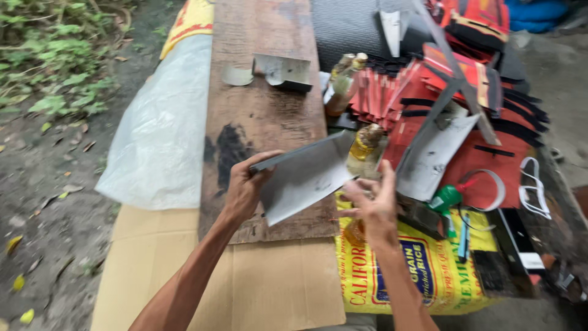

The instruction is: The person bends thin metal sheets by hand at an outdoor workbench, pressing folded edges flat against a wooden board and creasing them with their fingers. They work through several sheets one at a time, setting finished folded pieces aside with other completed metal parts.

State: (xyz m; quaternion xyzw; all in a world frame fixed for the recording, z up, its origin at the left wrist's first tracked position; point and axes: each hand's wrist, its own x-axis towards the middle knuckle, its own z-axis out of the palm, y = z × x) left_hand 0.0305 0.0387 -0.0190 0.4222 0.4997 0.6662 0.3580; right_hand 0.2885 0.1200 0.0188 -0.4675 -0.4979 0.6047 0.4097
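My left hand (244,190) grips the left edge of a folded grey sheet (304,176) and holds it tilted above a worn brown wooden board (263,116). Just right of the sheet's lower right corner hovers my right hand (375,205), fingers spread and empty, over a yellow printed sack (422,270). A glass bottle with a gold cap (366,146) stands right behind the sheet.
A second bottle (343,83) and bent grey sheet pieces (283,71) lie farther back on the board. Red and black cut pieces (465,104) are piled to the right, with a green-nozzled glue bottle (447,197). Cardboard (184,270) and a white plastic sack (165,129) lie on the left, by bare ground.
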